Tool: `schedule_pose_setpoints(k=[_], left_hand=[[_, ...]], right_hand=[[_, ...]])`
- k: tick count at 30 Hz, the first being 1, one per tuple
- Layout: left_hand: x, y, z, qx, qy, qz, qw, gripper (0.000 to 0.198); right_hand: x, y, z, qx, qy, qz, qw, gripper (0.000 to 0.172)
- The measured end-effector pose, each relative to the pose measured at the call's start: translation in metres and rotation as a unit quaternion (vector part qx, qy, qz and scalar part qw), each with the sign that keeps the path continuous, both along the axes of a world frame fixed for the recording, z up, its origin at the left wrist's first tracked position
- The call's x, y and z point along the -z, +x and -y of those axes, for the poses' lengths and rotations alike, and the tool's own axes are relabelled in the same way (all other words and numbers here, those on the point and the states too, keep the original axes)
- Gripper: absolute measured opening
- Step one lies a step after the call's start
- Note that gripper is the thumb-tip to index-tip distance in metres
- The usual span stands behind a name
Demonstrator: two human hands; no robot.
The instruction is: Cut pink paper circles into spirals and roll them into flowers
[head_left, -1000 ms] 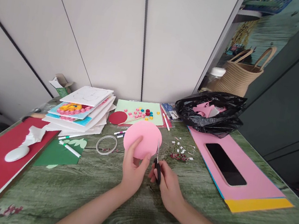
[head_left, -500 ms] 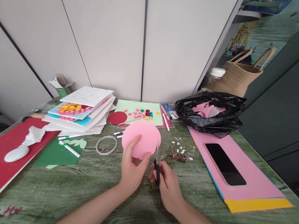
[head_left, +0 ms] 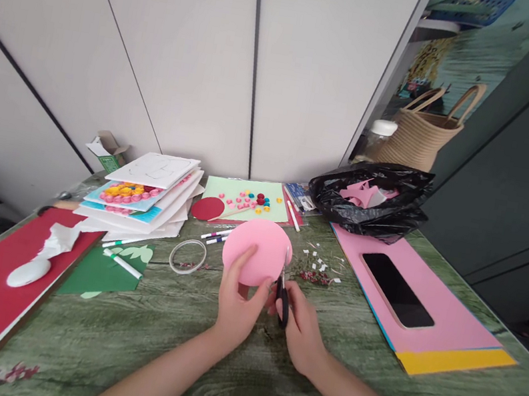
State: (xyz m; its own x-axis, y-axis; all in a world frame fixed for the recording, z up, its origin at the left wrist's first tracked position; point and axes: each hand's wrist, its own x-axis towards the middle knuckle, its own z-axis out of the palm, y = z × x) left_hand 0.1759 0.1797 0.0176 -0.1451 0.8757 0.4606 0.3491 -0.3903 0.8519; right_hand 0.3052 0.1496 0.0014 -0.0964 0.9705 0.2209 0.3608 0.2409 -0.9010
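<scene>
A round pink paper disc (head_left: 264, 245) is held up over the table by my left hand (head_left: 237, 302), fingers behind and thumb side at its lower edge. My right hand (head_left: 300, 329) grips black-handled scissors (head_left: 282, 304). Their blades point up and lie across the disc's right edge, with a narrow strip of pink paper to the right of them. Both hands are close together, almost touching below the disc. Behind it, a pale green sheet (head_left: 216, 184) bears several small coloured paper rolls, beside a dark red paper circle (head_left: 208, 208).
A roll of tape (head_left: 187, 257) and markers (head_left: 123, 263) lie left, near green paper (head_left: 99, 275). Stacked cards (head_left: 152, 169) stand behind. At right are a phone (head_left: 397, 290) on pink sheets (head_left: 456, 325) and a black plastic bag (head_left: 366, 222) of scraps. White snippets (head_left: 319, 264) lie between.
The pink disc and both hands have shifted slightly right. The scissors now stand more upright and sit farther into the disc's right edge, where a strip shows beyond the blades.
</scene>
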Motion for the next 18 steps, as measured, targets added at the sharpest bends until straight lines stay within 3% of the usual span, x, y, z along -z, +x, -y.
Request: schedule_pose_setpoints(k=[14, 18], left_hand=[[-0.0006, -0.0006, -0.0007, -0.003, 0.006, -0.017, 1.000, 0.047], [-0.0009, -0.0013, -0.0029, -0.007, 0.018, -0.020, 1.000, 0.039]], right_hand=[[0.0012, -0.0009, -0.0006, 0.003, 0.003, 0.004, 1.000, 0.015], [0.0025, 0.0001, -0.0010, 0.002, -0.006, -0.005, 1.000, 0.014]])
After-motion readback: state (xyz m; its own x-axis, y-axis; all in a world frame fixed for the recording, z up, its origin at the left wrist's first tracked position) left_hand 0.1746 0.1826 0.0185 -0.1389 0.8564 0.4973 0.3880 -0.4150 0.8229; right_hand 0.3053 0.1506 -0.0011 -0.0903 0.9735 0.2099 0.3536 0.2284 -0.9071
